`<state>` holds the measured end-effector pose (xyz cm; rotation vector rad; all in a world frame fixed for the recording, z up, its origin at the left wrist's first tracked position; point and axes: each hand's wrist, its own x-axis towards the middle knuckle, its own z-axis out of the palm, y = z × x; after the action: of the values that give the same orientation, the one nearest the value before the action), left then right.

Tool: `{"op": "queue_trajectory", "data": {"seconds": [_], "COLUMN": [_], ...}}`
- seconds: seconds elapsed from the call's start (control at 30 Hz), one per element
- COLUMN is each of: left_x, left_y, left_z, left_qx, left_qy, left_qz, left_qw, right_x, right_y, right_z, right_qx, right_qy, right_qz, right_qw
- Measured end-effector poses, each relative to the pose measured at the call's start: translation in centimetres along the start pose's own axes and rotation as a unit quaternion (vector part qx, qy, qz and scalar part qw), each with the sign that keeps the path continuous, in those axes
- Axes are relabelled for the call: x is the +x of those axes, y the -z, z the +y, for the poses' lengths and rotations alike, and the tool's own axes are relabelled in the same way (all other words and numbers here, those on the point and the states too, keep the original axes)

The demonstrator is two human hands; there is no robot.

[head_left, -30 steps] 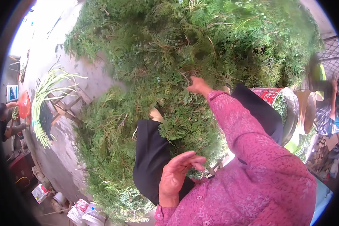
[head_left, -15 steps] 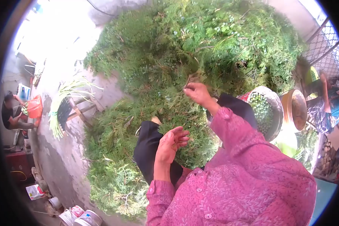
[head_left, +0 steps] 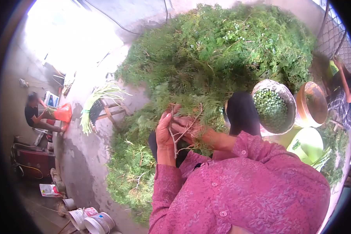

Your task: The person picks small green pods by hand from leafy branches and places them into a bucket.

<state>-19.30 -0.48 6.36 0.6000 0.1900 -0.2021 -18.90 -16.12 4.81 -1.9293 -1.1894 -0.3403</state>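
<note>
A forked evergreen branch (head_left: 176,141) with bare brown stems and green scale-like foliage is held upright over my lap. My left hand (head_left: 165,134) is closed around its upper part, thumb pointing up. Close against it is my right hand (head_left: 193,128), behind the bare twigs, its fingers bent together toward the left palm. What the right fingertips grip is hidden. Beyond both hands lies a large heap of cut evergreen branches (head_left: 222,46). To the right stands a bucket (head_left: 263,86) holding many small green cones (head_left: 272,105).
An orange-brown tub (head_left: 301,103) and a light green basket (head_left: 306,142) stand at right. White buckets (head_left: 99,224) sit lower left. A stool (head_left: 109,113) bears long green stalks (head_left: 90,107). A seated person (head_left: 35,113) holds a red bag (head_left: 63,112); another person's arm (head_left: 344,80) shows far right.
My right hand has come down and toward me from the heap to meet my left hand. The left hand, open before, is now closed on a branch. The view has shifted.
</note>
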Motion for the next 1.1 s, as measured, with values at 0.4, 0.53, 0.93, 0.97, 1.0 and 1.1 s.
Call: {"op": "queue_trajectory", "data": {"seconds": [0.4, 0.53, 0.93, 0.97, 1.0, 1.1], "left_x": [-4.9, -5.1, -5.2, -5.2, -5.1, -5.0], "left_y": [-3.8, -5.2, -7.7, -7.7, -7.6, -6.9], "left_z": [3.0, 2.0, -1.2, -1.3, -1.3, -1.5], "left_qx": [0.236, 0.323, 0.458, 0.465, 0.466, 0.482], "left_qy": [-0.100, -0.070, 0.013, 0.012, 0.014, 0.032], "left_qz": [0.100, 0.111, 0.092, 0.097, 0.097, 0.086], "left_qw": [0.961, 0.937, 0.884, 0.880, 0.879, 0.871], "right_x": [-5.1, -1.7, 4.0, 4.1, 4.2, 4.4], "right_y": [5.9, 9.2, 10.8, 10.5, 10.3, 9.8], "right_z": [2.4, 0.7, -1.1, -1.0, -0.9, -0.9], "right_qx": [0.064, 0.163, 0.522, 0.522, 0.527, 0.524], "right_qy": [-0.264, -0.255, -0.310, -0.310, -0.311, -0.294], "right_qz": [-0.085, 0.060, 0.034, 0.035, 0.021, 0.002], "right_qw": [0.959, 0.951, 0.794, 0.794, 0.791, 0.799]}}
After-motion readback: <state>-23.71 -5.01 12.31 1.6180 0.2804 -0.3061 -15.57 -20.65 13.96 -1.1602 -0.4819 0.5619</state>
